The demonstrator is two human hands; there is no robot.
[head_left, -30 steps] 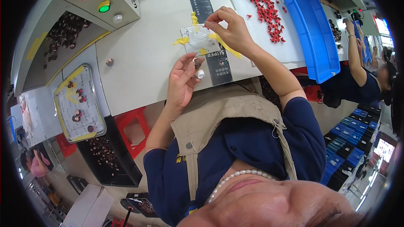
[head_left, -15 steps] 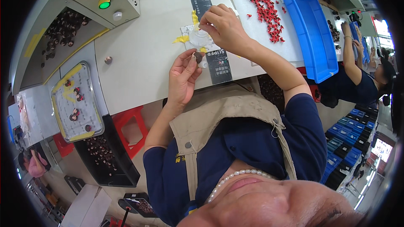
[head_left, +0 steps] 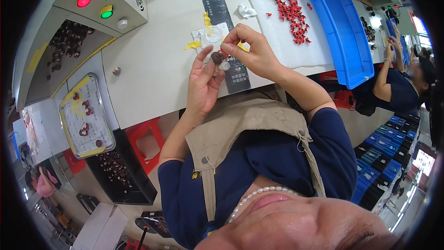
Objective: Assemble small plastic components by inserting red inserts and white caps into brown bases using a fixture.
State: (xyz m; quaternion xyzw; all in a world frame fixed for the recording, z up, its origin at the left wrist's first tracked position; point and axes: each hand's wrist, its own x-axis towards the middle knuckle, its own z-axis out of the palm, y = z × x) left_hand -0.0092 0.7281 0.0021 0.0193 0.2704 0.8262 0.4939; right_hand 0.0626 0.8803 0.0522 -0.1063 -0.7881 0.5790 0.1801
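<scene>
Between its fingertips my left hand [head_left: 202,85] grips a small, dark brown, rounded doll-head-like piece [head_left: 216,57]. My right hand [head_left: 253,53] is closed in a pinch right beside it. A small red piece [head_left: 224,53] shows at the right fingertips, against the brown piece; its exact shape is too small to tell. Just below the brown piece is a small white round object [head_left: 225,66], partly covered by my left fingers. Beyond the hands a clear round dish [head_left: 212,34] sits on a white card, with yellow tape around it.
Many small red pieces [head_left: 289,11] lie on a white sheet at the right, beside a blue bin [head_left: 340,37]. A crumpled white tissue [head_left: 247,11] lies nearer. On the left stand a machine with lit buttons [head_left: 107,11] and a tray [head_left: 95,122] holding several dark-and-red pieces.
My right hand has come down from over the clear dish to the brown piece in my left hand. A red bit now shows between them. The tissue has come into view.
</scene>
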